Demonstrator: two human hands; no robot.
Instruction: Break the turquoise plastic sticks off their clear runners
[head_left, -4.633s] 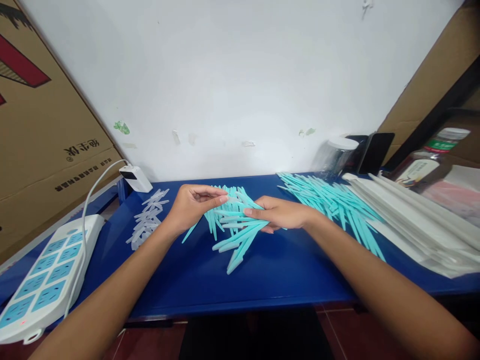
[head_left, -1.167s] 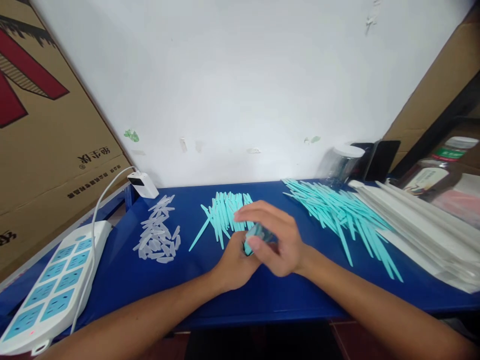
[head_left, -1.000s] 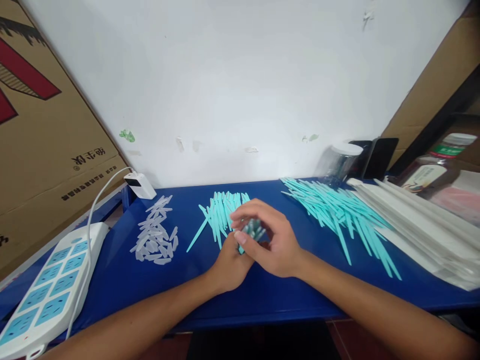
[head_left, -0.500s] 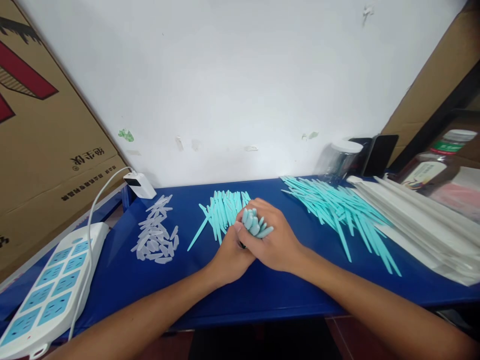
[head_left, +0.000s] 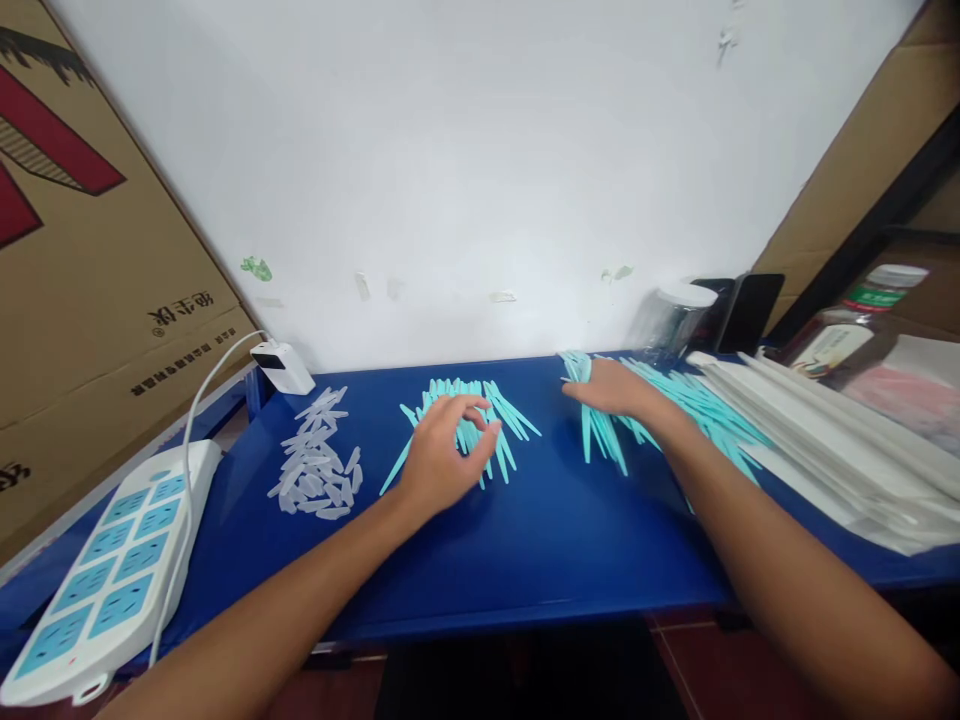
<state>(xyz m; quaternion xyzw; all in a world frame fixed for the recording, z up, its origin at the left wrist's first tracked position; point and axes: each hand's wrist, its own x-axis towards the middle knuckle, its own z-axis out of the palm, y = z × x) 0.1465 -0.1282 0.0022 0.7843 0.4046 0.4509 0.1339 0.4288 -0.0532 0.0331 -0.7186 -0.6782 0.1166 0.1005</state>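
My left hand point(head_left: 444, 452) rests with curled, loosely spread fingers on a small heap of turquoise plastic sticks point(head_left: 501, 412) in the middle of the blue table point(head_left: 525, 540). My right hand point(head_left: 613, 387) lies flat, palm down, on the near end of a larger pile of the same turquoise sticks point(head_left: 705, 412) further right. Neither hand grips anything that I can see. A pile of small clear plastic caps point(head_left: 313, 465) lies left of my left hand.
A white power strip point(head_left: 105, 580) with a cable and a white charger point(head_left: 281, 367) sit at the left. Cardboard boxes point(head_left: 82, 260) lean at the left. A stack of clear-white sleeves point(head_left: 832, 450), a clear jar point(head_left: 667, 318), a phone point(head_left: 746, 310) and bottles point(head_left: 855, 320) stand at the right.
Half a second ago both hands clasped a bundle of turquoise sticks upright. Now the bundle lies on the middle heap, my left hand rests on it and my right hand has moved to the right pile.
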